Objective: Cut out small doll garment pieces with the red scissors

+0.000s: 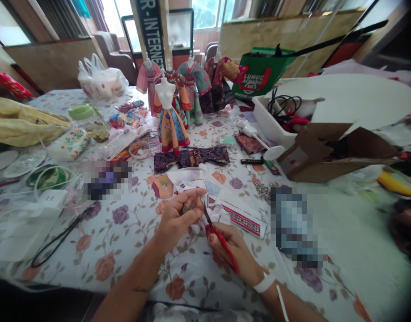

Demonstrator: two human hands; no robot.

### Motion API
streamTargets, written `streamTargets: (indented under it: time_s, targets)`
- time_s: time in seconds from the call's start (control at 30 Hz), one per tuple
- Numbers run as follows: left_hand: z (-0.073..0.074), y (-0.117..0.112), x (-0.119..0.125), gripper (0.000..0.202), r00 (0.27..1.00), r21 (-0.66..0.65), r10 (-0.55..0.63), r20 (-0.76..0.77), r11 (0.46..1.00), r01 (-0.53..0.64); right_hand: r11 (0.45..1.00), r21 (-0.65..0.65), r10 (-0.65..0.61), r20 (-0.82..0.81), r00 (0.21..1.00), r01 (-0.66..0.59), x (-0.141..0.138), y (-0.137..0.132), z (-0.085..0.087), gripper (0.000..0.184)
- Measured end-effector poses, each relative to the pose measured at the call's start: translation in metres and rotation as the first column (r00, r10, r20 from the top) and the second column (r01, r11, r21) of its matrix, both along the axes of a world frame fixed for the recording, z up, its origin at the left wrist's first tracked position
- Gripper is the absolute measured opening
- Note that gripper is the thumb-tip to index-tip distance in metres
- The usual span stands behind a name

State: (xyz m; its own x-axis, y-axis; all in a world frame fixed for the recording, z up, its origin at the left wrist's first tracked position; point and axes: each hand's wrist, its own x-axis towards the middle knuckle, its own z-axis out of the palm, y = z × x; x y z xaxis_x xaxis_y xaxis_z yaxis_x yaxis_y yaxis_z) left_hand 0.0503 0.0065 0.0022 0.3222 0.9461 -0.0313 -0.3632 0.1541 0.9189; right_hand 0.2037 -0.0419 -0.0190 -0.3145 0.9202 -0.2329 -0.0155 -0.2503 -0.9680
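Your left hand (pixel 178 219) grips a gathered white fabric scrap (pixel 207 217) between thumb and fingers, toward the tablecloth's near edge. Your right hand (pixel 230 250), white band (pixel 264 282) on its wrist, is clenched on red-handled scissors (pixel 222 248), blades at the scrap; whether they touch it, you cannot tell. Just right lies an embroidered ribbon strip (pixel 242 217) on the floral tablecloth (pixel 131 250). Ahead, paisley fabric (pixel 192 157) lies before a dressed dress-form figure (pixel 170 118). A white tray of cables (pixel 269 118) and a cardboard box (pixel 329 152) sit toward the far right corner.
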Motion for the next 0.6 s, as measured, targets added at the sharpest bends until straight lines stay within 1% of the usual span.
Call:
streamTargets:
  time_s: [0.13, 0.3, 0.47, 0.6]
  targets:
    - [0.0002, -0.0003, 0.0, 0.033, 1.0, 0.003, -0.001, 0.006, 1.0, 0.001, 1.0, -0.016, 0.0, -0.014, 1.0, 0.0, 0.0, -0.0002, -0.0015, 0.051]
    - [0.001, 0.0002, -0.0016, 0.035, 1.0, 0.003, -0.006, -0.03, 1.0, 0.006, 1.0, -0.028, 0.001, -0.003, 1.0, -0.002, -0.0002, -0.0003, 0.0011, 0.052]
    - [0.0005, 0.0016, -0.0051, 0.038, 0.997, 0.065, 0.0, -0.075, 0.998, 0.005, 0.999, -0.041, 0.01, -0.004, 1.0, -0.01, -0.0005, 0.0004, 0.002, 0.052]
    - [0.0, 0.002, -0.0068, 0.037, 0.996, 0.08, -0.008, -0.086, 0.997, 0.015, 1.0, -0.019, 0.025, 0.007, 1.0, -0.025, 0.0004, 0.001, 0.0007, 0.052]
